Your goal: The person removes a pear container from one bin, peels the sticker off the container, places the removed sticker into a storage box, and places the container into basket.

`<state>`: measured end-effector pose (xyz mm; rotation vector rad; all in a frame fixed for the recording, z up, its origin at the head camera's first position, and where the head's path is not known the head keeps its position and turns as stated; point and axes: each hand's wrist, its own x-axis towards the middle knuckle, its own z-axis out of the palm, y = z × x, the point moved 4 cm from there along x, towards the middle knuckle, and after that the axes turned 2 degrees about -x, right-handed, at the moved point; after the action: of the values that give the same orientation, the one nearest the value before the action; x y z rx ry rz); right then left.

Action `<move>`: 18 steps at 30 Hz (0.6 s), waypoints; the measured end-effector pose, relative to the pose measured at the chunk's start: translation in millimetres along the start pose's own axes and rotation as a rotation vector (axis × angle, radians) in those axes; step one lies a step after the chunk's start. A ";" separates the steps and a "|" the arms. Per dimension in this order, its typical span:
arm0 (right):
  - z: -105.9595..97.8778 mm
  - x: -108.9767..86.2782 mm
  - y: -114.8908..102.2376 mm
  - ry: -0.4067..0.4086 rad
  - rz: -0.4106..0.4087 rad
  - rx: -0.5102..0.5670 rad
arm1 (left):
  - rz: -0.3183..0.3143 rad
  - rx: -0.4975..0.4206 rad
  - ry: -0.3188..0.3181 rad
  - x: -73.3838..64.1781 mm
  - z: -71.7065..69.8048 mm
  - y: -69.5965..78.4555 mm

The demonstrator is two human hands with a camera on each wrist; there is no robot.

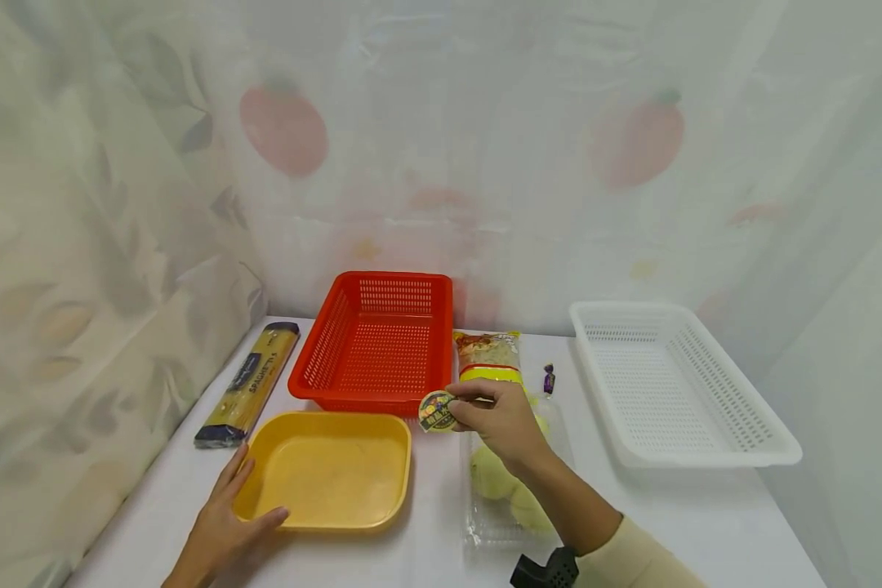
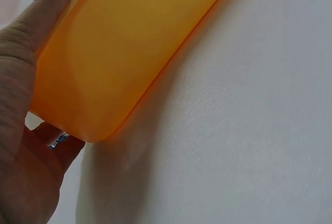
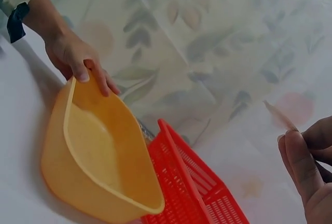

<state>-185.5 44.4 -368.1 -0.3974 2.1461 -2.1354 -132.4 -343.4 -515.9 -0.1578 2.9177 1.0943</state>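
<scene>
Between its thumb and fingers, my right hand [image 1: 501, 420] pinches a thin, round, colourfully printed disc [image 1: 436, 412]; the disc [image 3: 280, 116] shows nearly edge-on in the right wrist view. The disc is held up by the near right corner of the red basket [image 1: 382, 400]. My left hand [image 1: 224, 516] grips the left end of a yellow plastic tray [image 1: 331, 474], thumb at the near rim and fingers at the left rim. In the left wrist view the tray's outer wall [image 2: 119, 53] lies against that hand [image 2: 26, 130].
A spaghetti pack [image 1: 253, 384] lies left of the red basket. Under my right forearm is a clear plastic box [image 1: 485, 527] with pale green round things. Behind it are a yellow food packet [image 1: 488, 353] and a purple-wrapped candy [image 1: 549, 379]. A white basket [image 1: 698, 457] stands right.
</scene>
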 end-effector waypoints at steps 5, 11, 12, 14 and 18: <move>18.0 7.0 1.7 0.000 0.008 0.010 | 0.005 -0.005 0.007 0.2 0.3 0.0; 42.4 16.7 7.7 -0.016 0.010 0.048 | 0.002 -0.002 0.004 0.6 0.2 -0.8; 46.4 18.3 9.6 -0.017 0.015 0.052 | -0.001 -0.001 0.003 0.7 0.2 -0.8; 53.8 20.0 13.0 -0.020 0.021 0.060 | -0.016 -0.003 -0.006 1.3 0.4 -0.6; 67.7 22.8 18.6 -0.008 0.054 0.068 | -0.043 -0.007 -0.017 1.7 0.7 0.3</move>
<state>-193.3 -27.0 -385.2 -0.3372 2.0487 -2.1668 -134.2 -342.9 -516.2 -0.2090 2.8817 1.0938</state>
